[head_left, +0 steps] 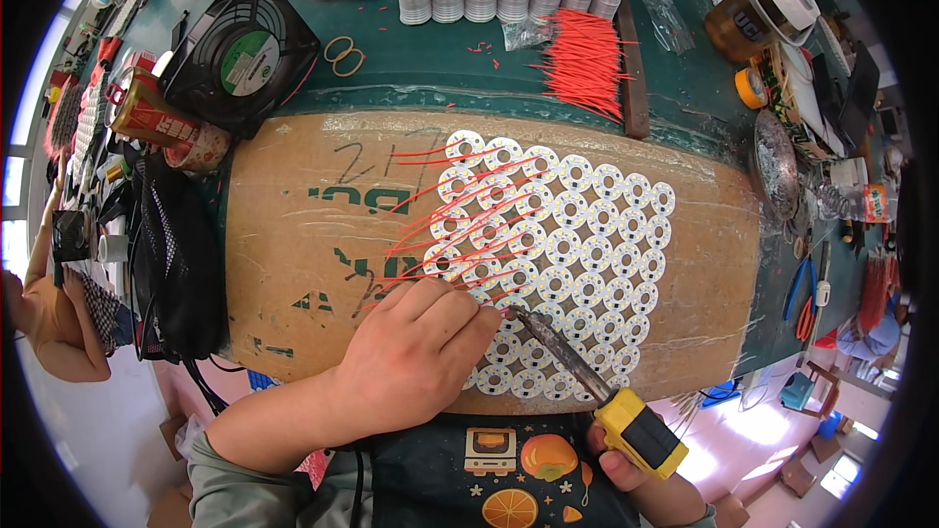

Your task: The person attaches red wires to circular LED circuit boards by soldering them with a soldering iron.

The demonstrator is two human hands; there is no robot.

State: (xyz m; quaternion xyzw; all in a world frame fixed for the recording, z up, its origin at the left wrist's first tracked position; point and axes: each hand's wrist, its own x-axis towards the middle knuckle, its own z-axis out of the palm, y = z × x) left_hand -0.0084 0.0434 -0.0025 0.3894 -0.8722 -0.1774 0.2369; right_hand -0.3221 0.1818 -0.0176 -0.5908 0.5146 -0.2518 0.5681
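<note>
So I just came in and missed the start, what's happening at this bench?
A person is soldering. The right hand holds a yellow-handled soldering iron, its tip at a round white board on the cardboard sheet. The left hand rests beside the tip, pressing down a red wire. Many boards in the upper left rows already carry red wires.

A yellow-and-black-handled soldering iron (587,372) slants from lower right to upper left, its dark metal tip touching one of many round white LED circuit boards (567,244) packed flat in rows on brown cardboard; thin red wires (450,215) fan leftward from the boards on the left
</note>
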